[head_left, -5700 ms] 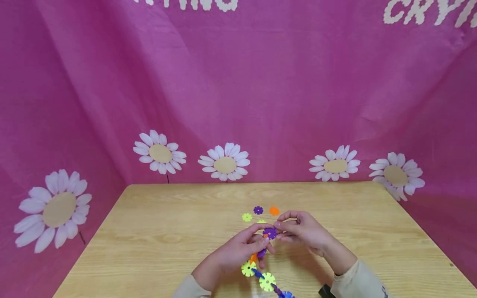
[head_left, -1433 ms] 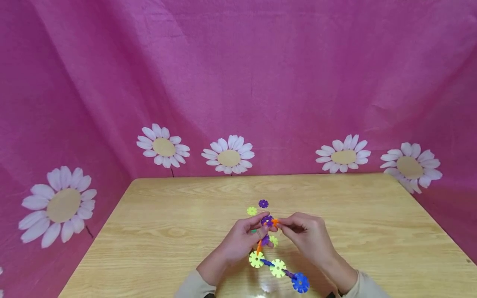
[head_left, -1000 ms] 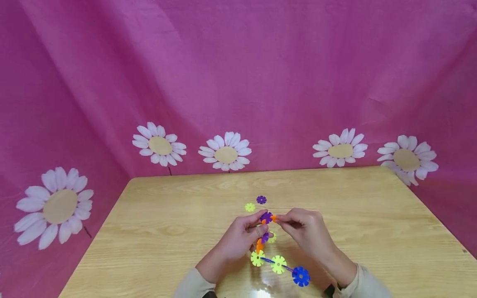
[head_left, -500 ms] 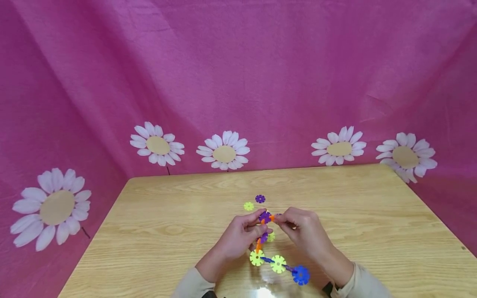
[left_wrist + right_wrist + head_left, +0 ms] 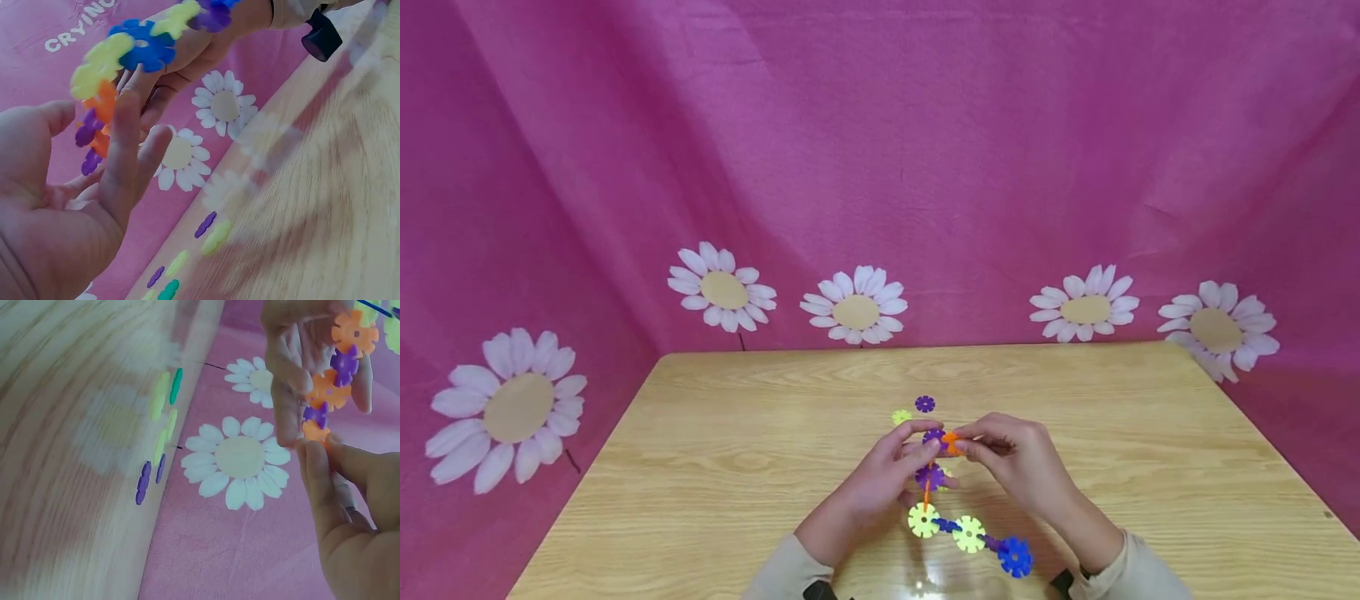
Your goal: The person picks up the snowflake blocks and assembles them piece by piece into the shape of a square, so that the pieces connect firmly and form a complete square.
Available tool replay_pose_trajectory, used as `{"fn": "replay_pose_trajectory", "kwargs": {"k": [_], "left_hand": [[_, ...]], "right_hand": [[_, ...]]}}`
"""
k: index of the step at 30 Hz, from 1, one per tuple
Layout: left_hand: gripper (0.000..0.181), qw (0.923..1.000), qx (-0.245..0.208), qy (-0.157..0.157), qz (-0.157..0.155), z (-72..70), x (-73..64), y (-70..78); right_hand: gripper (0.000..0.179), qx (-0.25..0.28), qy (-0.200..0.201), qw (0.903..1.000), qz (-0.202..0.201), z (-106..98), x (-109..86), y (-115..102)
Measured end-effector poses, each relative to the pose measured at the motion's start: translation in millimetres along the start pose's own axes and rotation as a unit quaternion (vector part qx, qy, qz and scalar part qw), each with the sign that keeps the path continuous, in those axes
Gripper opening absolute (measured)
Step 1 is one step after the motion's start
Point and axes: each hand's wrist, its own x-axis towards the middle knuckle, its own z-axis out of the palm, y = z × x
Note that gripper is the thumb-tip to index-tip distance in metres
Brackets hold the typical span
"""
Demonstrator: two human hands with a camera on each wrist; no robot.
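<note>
A chain of notched plastic discs hangs from my left hand (image 5: 880, 475), which pinches the purple disc (image 5: 933, 437) near its upper end between thumb and fingers. My right hand (image 5: 1022, 462) pinches an orange disc (image 5: 952, 442) that meets this purple one; in the right wrist view thumb and fingertips cover part of that orange disc (image 5: 315, 432). Below, the chain runs through another purple disc (image 5: 930, 477) and a yellow disc (image 5: 923, 520) to a blue disc (image 5: 1016, 557) at its lower end. In the left wrist view another blue disc (image 5: 142, 45) sits between yellow ones.
Loose discs lie on the wooden table (image 5: 737, 467) beyond the hands, among them a purple disc (image 5: 925, 403) and a yellow disc (image 5: 901, 416). A green disc (image 5: 176, 386) lies there too. Pink cloth (image 5: 962, 167) with printed daisies hangs behind the table.
Several seconds ago an orange disc lay on the table beyond the hands; that spot no longer shows it, and my right hand holds one against the chain. Lately this disc has turned flatter to view.
</note>
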Motion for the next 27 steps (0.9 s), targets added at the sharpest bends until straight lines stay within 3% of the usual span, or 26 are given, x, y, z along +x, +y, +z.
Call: {"fn": "replay_pose_trajectory", "kwargs": {"k": [8,12,21,27], "left_hand": [[0.057,0.9965,-0.037,-0.074,-0.009,-0.1,-5.2,0.6],[0.061,0.9964,-0.042,-0.072,-0.011,0.4,-5.1,-0.1],[0.058,0.9965,-0.047,-0.067,-0.017,-0.6,-6.2,0.9],[0.055,0.9966,-0.049,-0.063,-0.016,-4.3,-5.6,1.8]], "right_hand": [[0.011,0.051,-0.053,0.9946,0.074,-4,2.2,6],[0.011,0.069,-0.068,0.9909,0.094,-5,3.5,8],[0.009,0.043,-0.067,0.9905,0.112,-4,5.6,3],[0.017,0.021,-0.063,0.9864,0.150,-21,14.2,10]]}}
